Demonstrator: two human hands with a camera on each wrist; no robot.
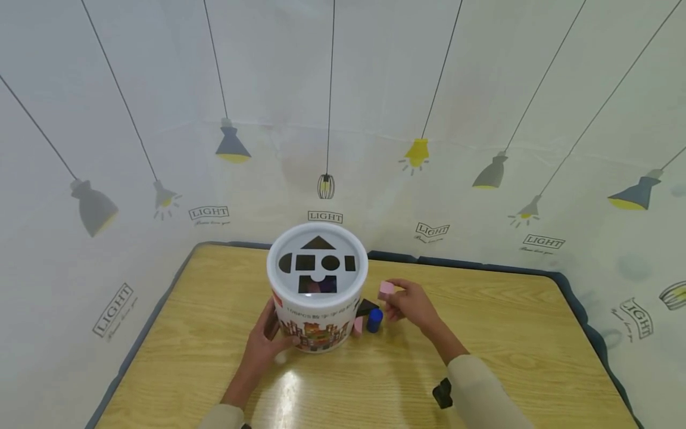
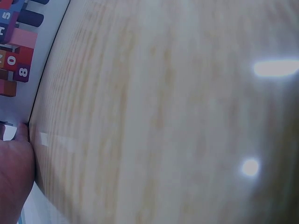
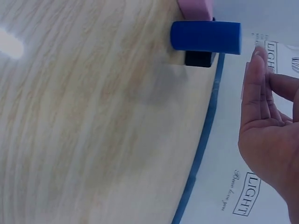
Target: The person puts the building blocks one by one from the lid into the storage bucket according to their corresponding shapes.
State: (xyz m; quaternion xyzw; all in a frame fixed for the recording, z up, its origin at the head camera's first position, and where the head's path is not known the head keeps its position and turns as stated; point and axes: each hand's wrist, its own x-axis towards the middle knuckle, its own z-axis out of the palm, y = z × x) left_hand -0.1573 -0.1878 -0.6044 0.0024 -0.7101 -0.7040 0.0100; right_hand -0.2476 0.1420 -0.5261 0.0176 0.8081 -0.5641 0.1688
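A white shape-sorter bucket (image 1: 321,325) with a printed block picture stands on the table. Its lid (image 1: 347,287) has cut-out holes, among them a triangle, a circle and a square. My left hand (image 1: 262,342) grips the bucket's left side, thumb across the front. Right of the bucket, my right hand (image 1: 412,305) pinches a small pink block (image 1: 386,289) between thumb and fingers, above the table. Between that hand and the bucket stand a blue cylinder (image 1: 374,320), a black triangular block (image 1: 367,307) and another pink block (image 1: 358,326), partly hidden by the bucket.
The wood-grain table (image 1: 509,333) has a dark blue edge (image 1: 482,269) along its back and sides. Behind it hangs a pale wall covering (image 1: 375,179) printed with lamps. A small black device (image 1: 442,393) sits at the right sleeve.
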